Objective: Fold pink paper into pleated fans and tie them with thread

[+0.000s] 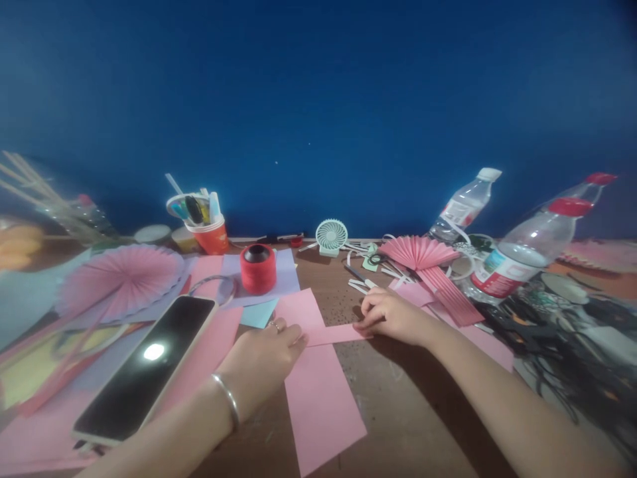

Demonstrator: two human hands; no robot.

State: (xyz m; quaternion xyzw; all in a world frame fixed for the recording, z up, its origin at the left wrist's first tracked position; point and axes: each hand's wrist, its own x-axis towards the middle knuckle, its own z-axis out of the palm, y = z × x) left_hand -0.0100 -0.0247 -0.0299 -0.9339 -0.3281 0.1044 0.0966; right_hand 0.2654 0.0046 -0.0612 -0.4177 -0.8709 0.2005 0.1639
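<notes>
A narrow folded strip of pink paper (334, 336) stretches between my two hands, above a larger pink paper sheet (323, 405) on the brown table. My left hand (271, 352), with a ring and a silver bracelet, has its fingers closed on the strip's left end. At the right end, my right hand (391, 317) pinches the strip between thumb and fingers. Beyond the right hand lie a pleated pink paper fan (418, 252) and a pleated pink paper strip (450, 295). A blue paper piece (259, 314) is near my left hand.
A black-screened phone (149, 365) lies at left, near a round pink paper fan (122, 279). Behind stand a red spool (258, 271), a red cup of pens (209, 236) and a small fan (331, 236). Plastic bottles (530, 245) and tangled cables (562, 352) crowd the right.
</notes>
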